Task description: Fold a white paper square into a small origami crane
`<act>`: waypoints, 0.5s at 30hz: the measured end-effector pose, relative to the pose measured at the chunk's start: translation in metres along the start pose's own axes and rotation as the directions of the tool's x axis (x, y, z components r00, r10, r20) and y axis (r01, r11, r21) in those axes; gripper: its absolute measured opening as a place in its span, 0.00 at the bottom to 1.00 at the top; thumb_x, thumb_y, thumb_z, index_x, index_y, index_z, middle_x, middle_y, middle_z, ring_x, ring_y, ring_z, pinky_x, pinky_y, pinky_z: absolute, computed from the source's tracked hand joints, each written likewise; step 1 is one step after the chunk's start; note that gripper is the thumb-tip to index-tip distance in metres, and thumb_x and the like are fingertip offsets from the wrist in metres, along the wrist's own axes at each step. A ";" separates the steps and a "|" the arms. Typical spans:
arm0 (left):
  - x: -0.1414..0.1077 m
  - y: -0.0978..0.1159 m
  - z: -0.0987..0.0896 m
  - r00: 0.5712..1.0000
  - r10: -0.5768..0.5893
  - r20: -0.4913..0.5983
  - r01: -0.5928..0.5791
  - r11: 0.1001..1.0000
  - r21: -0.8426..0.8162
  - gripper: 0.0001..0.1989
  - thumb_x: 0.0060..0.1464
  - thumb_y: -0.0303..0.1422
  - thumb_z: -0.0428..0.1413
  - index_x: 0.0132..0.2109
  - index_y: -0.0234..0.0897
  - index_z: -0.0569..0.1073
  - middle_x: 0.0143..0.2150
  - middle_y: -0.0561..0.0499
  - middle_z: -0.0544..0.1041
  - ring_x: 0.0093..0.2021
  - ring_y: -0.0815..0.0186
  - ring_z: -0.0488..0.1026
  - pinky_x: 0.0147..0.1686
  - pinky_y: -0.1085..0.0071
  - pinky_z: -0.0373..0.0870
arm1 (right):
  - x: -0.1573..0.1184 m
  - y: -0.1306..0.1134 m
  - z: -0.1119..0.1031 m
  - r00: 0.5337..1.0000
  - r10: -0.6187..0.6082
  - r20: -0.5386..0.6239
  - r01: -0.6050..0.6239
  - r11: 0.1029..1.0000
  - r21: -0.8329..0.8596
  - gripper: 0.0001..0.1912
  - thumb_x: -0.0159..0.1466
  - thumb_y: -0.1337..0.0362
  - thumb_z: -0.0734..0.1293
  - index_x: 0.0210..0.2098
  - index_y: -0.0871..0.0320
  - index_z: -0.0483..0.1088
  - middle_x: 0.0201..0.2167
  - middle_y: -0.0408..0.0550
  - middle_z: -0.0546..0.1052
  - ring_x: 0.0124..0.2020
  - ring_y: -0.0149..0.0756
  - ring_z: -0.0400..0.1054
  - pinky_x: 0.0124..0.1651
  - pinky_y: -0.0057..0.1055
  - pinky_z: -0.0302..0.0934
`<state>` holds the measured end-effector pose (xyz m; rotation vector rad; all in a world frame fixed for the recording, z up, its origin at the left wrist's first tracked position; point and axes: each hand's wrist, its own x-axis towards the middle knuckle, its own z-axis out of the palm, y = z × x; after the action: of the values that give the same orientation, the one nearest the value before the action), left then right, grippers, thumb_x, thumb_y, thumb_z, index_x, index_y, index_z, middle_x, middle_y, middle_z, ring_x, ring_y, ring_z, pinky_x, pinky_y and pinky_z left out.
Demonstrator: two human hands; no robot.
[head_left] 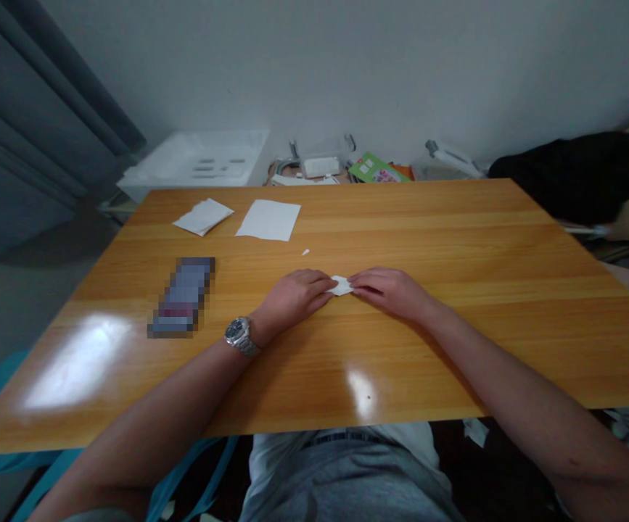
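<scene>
A small white piece of folded paper (341, 286) lies low over the middle of the wooden table (428, 232). My left hand (296, 296) pinches its left end, thumb and fingers together, with a metal watch (241, 336) on that wrist. From the other side, my right hand (389, 291) has its fingers closed on the paper's right end. The fingers cover both ends, so only the middle part shows. Just beyond my left hand lies a tiny paper scrap (306, 252).
A white sheet (269, 220) and a stack of folded paper (204, 217) lie at the back left. Nearer, a blurred phone-like device (182, 297) rests left of my left hand. Behind the table stand a white foam tray (199, 163) and a green booklet (378, 169).
</scene>
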<state>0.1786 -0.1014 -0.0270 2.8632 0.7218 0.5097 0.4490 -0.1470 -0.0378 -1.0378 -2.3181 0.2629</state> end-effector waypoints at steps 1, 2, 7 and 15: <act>0.000 0.000 0.000 1.000 0.000 -0.003 0.000 1.000 -0.001 0.15 0.72 0.36 0.50 0.57 0.37 0.76 0.52 0.44 0.80 0.51 0.59 0.77 0.50 0.62 0.74 | 0.000 -0.001 0.000 1.000 0.004 0.007 -0.004 1.000 0.005 0.09 0.72 0.64 0.67 0.47 0.56 0.79 0.47 0.51 0.84 0.47 0.40 0.79 0.53 0.38 0.72; 0.000 0.000 0.000 1.000 0.002 -0.007 -0.002 1.000 -0.001 0.15 0.72 0.36 0.49 0.56 0.36 0.76 0.52 0.44 0.80 0.50 0.59 0.77 0.50 0.62 0.74 | 0.001 -0.002 0.000 1.000 0.008 0.011 -0.008 1.000 0.007 0.09 0.71 0.63 0.67 0.47 0.56 0.79 0.47 0.51 0.84 0.47 0.41 0.78 0.53 0.38 0.72; 0.000 -0.001 0.003 0.999 0.017 -0.035 -0.017 1.000 0.007 0.15 0.72 0.36 0.49 0.56 0.37 0.77 0.51 0.44 0.80 0.49 0.60 0.77 0.50 0.63 0.73 | 0.003 -0.005 0.003 0.999 0.032 -0.021 -0.032 0.999 -0.012 0.08 0.72 0.64 0.66 0.43 0.57 0.78 0.42 0.52 0.84 0.43 0.41 0.78 0.47 0.37 0.72; 0.002 0.002 0.003 0.998 -0.020 -0.053 0.020 1.000 0.005 0.14 0.71 0.40 0.52 0.53 0.38 0.77 0.48 0.46 0.81 0.47 0.60 0.77 0.46 0.65 0.72 | 0.005 -0.013 0.004 0.998 0.043 -0.054 -0.045 0.998 -0.040 0.07 0.72 0.64 0.66 0.42 0.57 0.76 0.39 0.52 0.82 0.39 0.41 0.76 0.44 0.36 0.69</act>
<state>0.1817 -0.1025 -0.0289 2.8547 0.7605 0.5839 0.4363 -0.1520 -0.0342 -1.1042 -2.2638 0.2039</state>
